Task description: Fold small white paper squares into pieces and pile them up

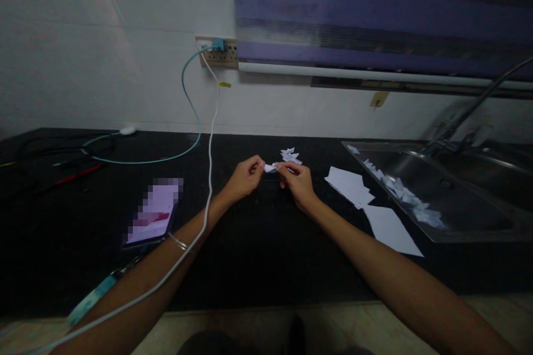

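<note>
Over the black countertop (pixel 266 244), my left hand (pixel 245 176) and my right hand (pixel 296 182) together pinch a small folded piece of white paper (pixel 270 167) between their fingertips. Both hands are closed on it. Just behind them lies a little heap of folded white paper pieces (pixel 290 156). A stack of white paper sheets (pixel 350 186) lies right of my right hand, with a single sheet (pixel 391 229) nearer the counter's front edge.
A phone with a lit screen (pixel 153 214) lies left of my left arm. A white cable (pixel 210 166) and a teal cable (pixel 187 100) hang from a wall socket (pixel 219 53). A steel sink (pixel 437 194) with paper scraps and a tap (pixel 470 111) stands at right.
</note>
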A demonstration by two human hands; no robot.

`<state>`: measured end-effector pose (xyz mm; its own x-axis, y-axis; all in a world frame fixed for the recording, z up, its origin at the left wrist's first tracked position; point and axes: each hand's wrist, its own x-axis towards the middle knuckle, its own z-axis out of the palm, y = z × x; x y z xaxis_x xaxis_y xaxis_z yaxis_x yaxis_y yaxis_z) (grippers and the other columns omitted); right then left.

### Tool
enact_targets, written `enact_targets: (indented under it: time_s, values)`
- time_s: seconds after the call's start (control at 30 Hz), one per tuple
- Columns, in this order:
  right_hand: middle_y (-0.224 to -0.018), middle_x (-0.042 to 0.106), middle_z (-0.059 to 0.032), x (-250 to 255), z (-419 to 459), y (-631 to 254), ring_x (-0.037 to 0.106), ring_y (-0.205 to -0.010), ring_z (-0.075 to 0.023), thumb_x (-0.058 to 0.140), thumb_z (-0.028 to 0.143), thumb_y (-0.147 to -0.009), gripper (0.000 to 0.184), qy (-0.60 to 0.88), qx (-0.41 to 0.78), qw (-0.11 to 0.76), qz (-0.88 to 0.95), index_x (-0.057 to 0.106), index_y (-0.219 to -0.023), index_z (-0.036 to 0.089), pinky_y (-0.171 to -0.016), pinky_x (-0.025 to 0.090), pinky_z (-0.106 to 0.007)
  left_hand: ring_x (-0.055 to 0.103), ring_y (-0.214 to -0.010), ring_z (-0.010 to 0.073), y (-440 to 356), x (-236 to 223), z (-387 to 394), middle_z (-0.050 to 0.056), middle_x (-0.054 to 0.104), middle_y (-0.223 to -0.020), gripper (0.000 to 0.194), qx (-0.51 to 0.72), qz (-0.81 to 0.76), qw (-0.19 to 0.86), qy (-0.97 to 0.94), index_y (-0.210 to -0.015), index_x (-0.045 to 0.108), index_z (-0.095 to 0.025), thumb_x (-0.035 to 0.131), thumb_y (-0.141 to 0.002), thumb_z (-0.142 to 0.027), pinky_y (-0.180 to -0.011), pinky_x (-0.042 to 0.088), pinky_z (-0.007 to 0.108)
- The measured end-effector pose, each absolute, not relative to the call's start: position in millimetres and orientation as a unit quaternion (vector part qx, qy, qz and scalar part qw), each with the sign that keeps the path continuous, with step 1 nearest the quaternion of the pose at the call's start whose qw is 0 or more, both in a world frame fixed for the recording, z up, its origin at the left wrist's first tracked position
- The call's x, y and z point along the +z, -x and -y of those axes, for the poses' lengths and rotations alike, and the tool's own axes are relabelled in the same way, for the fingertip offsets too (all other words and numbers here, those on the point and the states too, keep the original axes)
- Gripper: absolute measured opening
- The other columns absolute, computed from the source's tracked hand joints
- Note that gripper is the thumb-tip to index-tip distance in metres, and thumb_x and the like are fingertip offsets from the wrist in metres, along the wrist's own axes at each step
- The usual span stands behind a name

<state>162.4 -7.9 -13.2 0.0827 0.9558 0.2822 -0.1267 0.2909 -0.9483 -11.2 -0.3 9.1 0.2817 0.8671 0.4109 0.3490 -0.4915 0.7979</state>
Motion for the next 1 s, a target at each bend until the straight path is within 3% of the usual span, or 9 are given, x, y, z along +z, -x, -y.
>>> enact_targets:
  time_s: [0.27,0.43,0.7,0.87,1.0]
  values:
    - [-0.059,0.062,0.0014,-5,11,-164,0.050,-0.046,-0.0116,0.080,0.044,-0.075,0.026,0.408,0.412,0.594,0.558,0.075,-0.078,0.019,-0.043,0.042,-0.027,0.045,-0.064,0.0128,11,10,4,-0.003,0.047,-0.067,0.028,0.454,-0.408,0.240,-0.755,-0.077,0.049,-0.020,0.046,-0.099,-0.037,-0.062,0.035,0.026]
    - [-0.065,0.066,0.0004,3,15,-166,0.054,-0.048,-0.0116,0.079,0.039,-0.073,0.022,0.401,0.410,0.536,0.620,0.074,-0.078,0.019,-0.041,0.046,-0.025,0.050,-0.060,0.0110,15,6,-1,-0.004,0.052,-0.067,0.031,0.429,-0.378,0.347,-0.744,-0.081,0.052,-0.019,0.049,-0.098,-0.045,-0.059,0.038,0.023]
    - [-0.058,0.067,0.0010,1,16,-167,0.060,-0.047,-0.0118,0.070,0.029,-0.073,0.011,0.405,0.441,0.494,0.631,0.068,-0.072,0.018,-0.045,0.050,-0.023,0.058,-0.060,0.0100,15,7,-3,-0.001,0.064,-0.074,0.032,0.413,-0.311,0.483,-0.707,-0.083,0.060,-0.016,0.068,-0.086,-0.047,-0.059,0.046,0.022]
    - [-0.054,0.060,0.0042,0,14,-170,0.053,-0.043,-0.0094,0.070,0.030,-0.074,0.013,0.393,0.416,0.499,0.650,0.068,-0.071,0.018,-0.040,0.045,-0.021,0.063,-0.059,0.0093,17,9,-3,-0.001,0.065,-0.079,0.031,0.384,-0.300,0.493,-0.720,-0.084,0.064,-0.015,0.070,-0.086,-0.046,-0.060,0.048,0.022]
    - [-0.055,0.059,0.0041,-2,13,-171,0.051,-0.042,-0.0096,0.071,0.030,-0.074,0.012,0.394,0.399,0.517,0.647,0.069,-0.071,0.018,-0.039,0.045,-0.022,0.065,-0.057,0.0110,17,10,-3,0.002,0.067,-0.078,0.035,0.389,-0.315,0.473,-0.725,-0.085,0.065,-0.014,0.072,-0.085,-0.049,-0.052,0.041,0.021]
